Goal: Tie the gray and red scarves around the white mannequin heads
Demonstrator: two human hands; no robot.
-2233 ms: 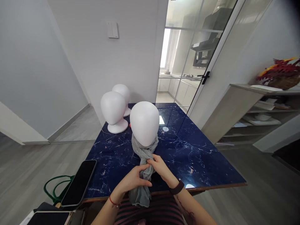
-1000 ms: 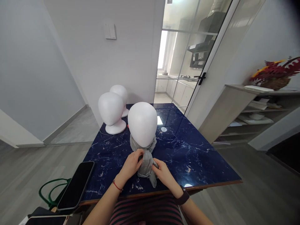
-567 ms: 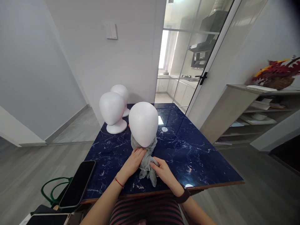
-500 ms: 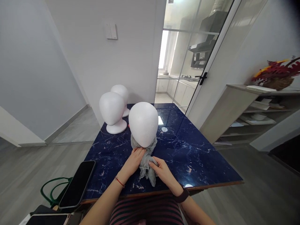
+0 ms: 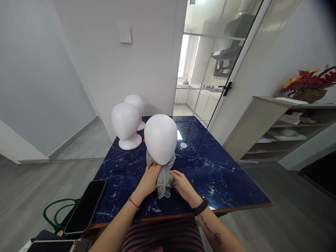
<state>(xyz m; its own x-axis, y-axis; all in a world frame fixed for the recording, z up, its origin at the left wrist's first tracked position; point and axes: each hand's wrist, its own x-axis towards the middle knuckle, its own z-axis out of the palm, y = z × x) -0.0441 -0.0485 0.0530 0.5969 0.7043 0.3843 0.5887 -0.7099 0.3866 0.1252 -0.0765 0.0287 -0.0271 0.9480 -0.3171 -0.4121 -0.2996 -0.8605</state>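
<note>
Bright, even daylight enters through the far kitchen window behind the glass door. Glare spots gleam on the glossy counter. Wide-angle distortion bends the edges; the upper right corner darkens.

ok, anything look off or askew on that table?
Only the black phone: it seems to overhang the near left corner of the table. The foam heads stand upright; the grey scarf sits bunched between the left hand and right hand. Nothing spilled.

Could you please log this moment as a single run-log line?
left hand: gripping grey scarf | right hand: fingertips touching scarf's other side | scarf: wrapped around neck of nearest foam head | surface: blue marble table
</note>
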